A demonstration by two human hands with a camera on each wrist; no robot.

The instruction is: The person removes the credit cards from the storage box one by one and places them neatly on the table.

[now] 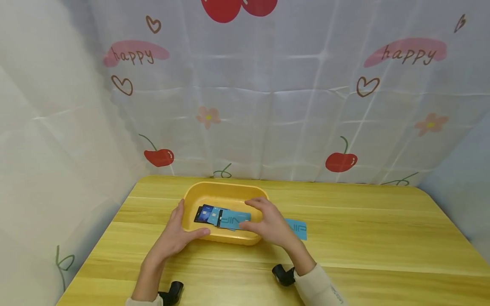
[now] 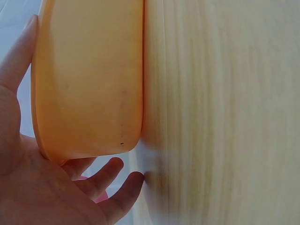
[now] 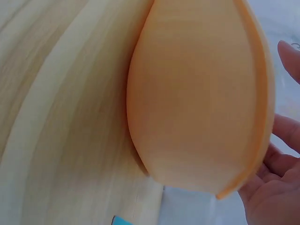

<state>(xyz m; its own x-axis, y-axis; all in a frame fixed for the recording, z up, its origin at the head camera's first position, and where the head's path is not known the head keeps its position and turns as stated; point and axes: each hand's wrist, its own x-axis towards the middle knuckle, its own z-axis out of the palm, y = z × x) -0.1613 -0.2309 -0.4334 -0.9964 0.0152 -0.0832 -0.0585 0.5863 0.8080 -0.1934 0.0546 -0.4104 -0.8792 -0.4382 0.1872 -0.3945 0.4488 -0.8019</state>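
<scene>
Partway through, apparently, and nearly there: several cards [image 1: 232, 219] already inside the yellow bin [image 1: 226, 191], close to the far edge of the table [image 1: 363, 238], toward its far-left corner. Outside, just a lone blue card [image 1: 300, 231], perhaps left to go in. Left hand [image 1: 172, 238] spread against the bin; right hand [image 1: 271, 223] wide above, apparently gripping nothing. Flat, overlapping, blue and black, bold lettering uppermost.

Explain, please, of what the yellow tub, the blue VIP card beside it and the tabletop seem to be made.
Yellow tub: probably plastic, satin; smooth, rounded walls. Blue VIP card: perhaps plastic or coated paper, fairly matte; thin, printed. Tabletop: wood or laminate, soft sheen; streaked grain.
</scene>
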